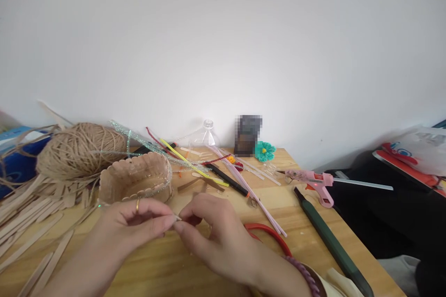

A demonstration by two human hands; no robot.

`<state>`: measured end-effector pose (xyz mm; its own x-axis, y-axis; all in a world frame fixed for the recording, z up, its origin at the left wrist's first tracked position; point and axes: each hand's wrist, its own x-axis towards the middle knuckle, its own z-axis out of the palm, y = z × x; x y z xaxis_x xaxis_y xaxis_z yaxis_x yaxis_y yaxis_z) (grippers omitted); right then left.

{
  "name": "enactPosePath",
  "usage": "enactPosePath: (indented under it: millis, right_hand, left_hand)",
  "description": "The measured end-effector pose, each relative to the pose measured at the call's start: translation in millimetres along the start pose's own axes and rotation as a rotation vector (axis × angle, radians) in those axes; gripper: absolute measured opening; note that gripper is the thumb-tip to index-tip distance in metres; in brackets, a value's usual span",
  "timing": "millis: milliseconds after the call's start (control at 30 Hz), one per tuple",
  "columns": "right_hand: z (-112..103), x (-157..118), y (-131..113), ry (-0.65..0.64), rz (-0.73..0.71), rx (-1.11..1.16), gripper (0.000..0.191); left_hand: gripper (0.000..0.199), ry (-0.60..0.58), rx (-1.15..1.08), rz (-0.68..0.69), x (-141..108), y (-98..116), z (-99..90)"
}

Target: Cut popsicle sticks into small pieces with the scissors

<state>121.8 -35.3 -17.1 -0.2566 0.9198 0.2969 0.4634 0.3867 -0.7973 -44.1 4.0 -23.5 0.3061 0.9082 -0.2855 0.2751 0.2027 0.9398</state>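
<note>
My left hand [139, 220], with a ring on one finger, pinches its thumb and forefinger together above the table's front. Tip to tip with it, my right hand [216, 232] pinches too. A tiny pale, thin bit shows between the fingertips, too small to name. Just behind my left hand stands an oval basket of craft sticks [135, 176] with a glittery trim along its rim. A strand of twine [85, 216] runs by my left wrist. Red looped handles [272, 232], partly hidden, lie beside my right wrist.
A ball of twine [81, 151] and loose craft sticks [31, 216] are on the left. Behind lie pipe cleaners [195, 162], a clear bottle top [207, 137], a black pen [228, 181] and a teal flower [265, 151]. A pink glue gun [318, 183] and dark green cutter [331, 236] are right.
</note>
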Motion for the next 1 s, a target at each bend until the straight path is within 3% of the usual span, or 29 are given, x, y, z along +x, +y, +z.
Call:
enactPosePath:
  millis: [167, 333, 533, 1000]
  right_hand:
    - [-3, 1, 3, -0.021, -0.048, -0.029, 0.019]
    - [-2, 3, 10, 0.006, 0.052, 0.132, 0.023]
    - [1, 5, 15, 0.061, 0.147, 0.324, 0.025]
    - [6, 3, 23, 0.054, 0.132, 0.285, 0.023]
  left_hand:
    - [0.010, -0.009, -0.030, 0.034, 1, 5, 6.2]
    - [0.009, 0.064, -0.124, 0.054, 1, 11, 14.0]
    - [0.013, -0.020, -0.283, -0.001, 4, 13, 14.1]
    - [0.004, -0.113, -0.487, 0.021, 3, 11, 14.0]
